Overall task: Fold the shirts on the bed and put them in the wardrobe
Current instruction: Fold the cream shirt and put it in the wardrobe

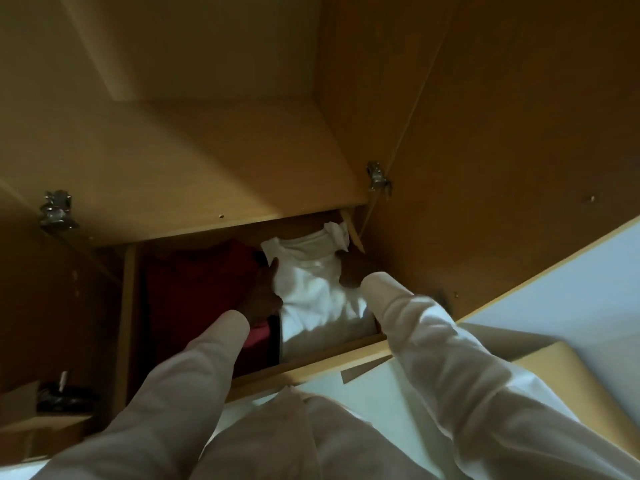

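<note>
right, folded white cotton shirt [311, 289] sits in the right half of the open wooden wardrobe drawer [322, 358], beside a dark red folded garment [197, 282]. left hand [265, 292] lies flat, fingers together, against the shirt's left edge; right hand [349, 275] is at the right edge, grip mostly hidden, cannot tell. press both edges in evenly, keep the collar flat, then let go without dragging the folds.

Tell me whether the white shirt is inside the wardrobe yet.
Inside. The white shirt lies folded in the wardrobe compartment, beside a red garment, both hands on its sides.
</note>
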